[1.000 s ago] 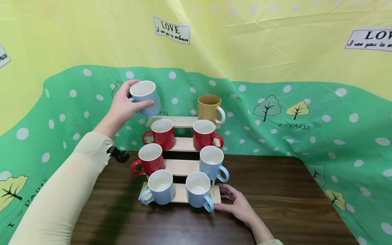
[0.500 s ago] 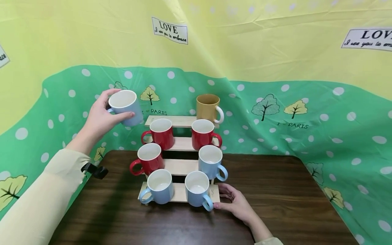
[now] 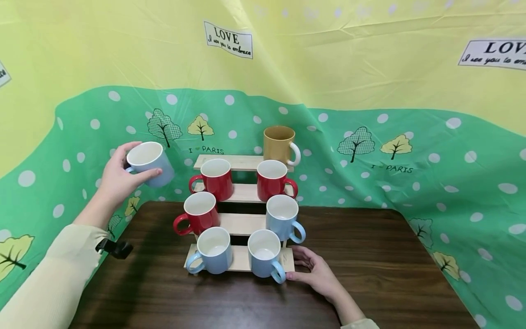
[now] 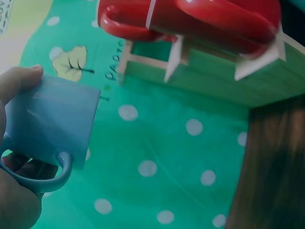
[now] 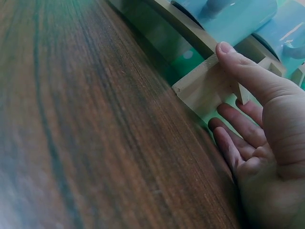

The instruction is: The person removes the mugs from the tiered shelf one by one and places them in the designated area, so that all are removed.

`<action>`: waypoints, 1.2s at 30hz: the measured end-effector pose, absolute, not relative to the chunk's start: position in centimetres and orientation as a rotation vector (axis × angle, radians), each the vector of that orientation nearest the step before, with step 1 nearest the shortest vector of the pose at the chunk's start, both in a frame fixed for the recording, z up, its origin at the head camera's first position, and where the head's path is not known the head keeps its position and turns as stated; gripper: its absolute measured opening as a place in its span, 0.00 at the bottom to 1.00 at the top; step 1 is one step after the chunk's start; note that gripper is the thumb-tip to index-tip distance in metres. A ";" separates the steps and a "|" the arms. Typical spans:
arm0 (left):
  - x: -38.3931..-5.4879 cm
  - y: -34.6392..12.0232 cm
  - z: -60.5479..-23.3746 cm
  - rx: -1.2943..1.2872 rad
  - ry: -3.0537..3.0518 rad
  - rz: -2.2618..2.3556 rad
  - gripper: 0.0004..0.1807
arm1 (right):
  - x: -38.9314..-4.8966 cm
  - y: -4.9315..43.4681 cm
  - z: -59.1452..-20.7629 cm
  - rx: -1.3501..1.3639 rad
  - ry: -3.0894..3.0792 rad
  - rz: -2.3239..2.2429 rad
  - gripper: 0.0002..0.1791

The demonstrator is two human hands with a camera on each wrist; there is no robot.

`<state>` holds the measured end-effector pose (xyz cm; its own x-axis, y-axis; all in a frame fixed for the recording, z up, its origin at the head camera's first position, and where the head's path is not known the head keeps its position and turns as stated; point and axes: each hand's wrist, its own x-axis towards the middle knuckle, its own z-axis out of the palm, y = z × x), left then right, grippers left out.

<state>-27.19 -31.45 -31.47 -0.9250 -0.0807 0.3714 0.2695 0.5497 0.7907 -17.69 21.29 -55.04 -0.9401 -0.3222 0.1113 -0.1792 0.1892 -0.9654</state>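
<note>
My left hand (image 3: pixel 115 176) grips a light blue mug (image 3: pixel 161 164) with a white inside, held in the air left of the wooden tiered rack (image 3: pixel 242 224). In the left wrist view the blue mug (image 4: pixel 57 119) shows its handle beside my fingers. My right hand (image 3: pixel 318 274) holds the right end of the rack's lowest step, the thumb at its front edge and the fingers curled behind it. A tan mug (image 3: pixel 274 147) stands on the right of the top step. Two red mugs stand below it, then a red and a blue one, then two blue mugs (image 3: pixel 215 256) at the bottom.
The rack stands on a dark brown wood table (image 3: pixel 370 256). Behind it hangs a yellow and green cloth (image 3: pixel 349 82) with dots and printed trees. The bare left part of the top step (image 3: pixel 230 162) is next to the tan mug.
My left hand has carried the blue mug leftward and down, away from above the top step's left end. The right hand and the mugs on the rack have stayed in place.
</note>
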 end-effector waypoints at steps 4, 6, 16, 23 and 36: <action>-26.9 -32.7 -33.4 -0.151 -2.427 -1.292 0.50 | -17.7 21.2 -55.0 -0.461 2.327 -1.865 0.41; -26.9 -33.2 -34.5 -0.143 -2.430 -1.265 0.51 | -17.7 21.2 -55.0 -0.458 2.325 -1.867 0.41; -26.4 -33.9 -39.0 -0.089 -2.442 -1.224 0.51 | -17.6 21.2 -54.9 -0.483 2.325 -1.867 0.40; -26.3 -33.4 -42.4 -0.083 -2.446 -1.270 0.50 | -17.5 21.2 -54.7 -0.474 2.322 -1.880 0.40; -25.7 -31.6 -47.1 0.000 -2.394 -1.339 0.50 | -17.5 21.2 -54.8 -0.475 2.328 -1.865 0.40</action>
<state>-25.69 -31.57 -47.12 -0.9217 -0.1896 0.3384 0.1892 0.5419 0.8189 -17.55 21.17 -54.84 -0.9433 -0.3165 0.1002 -0.1669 0.1910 -0.9673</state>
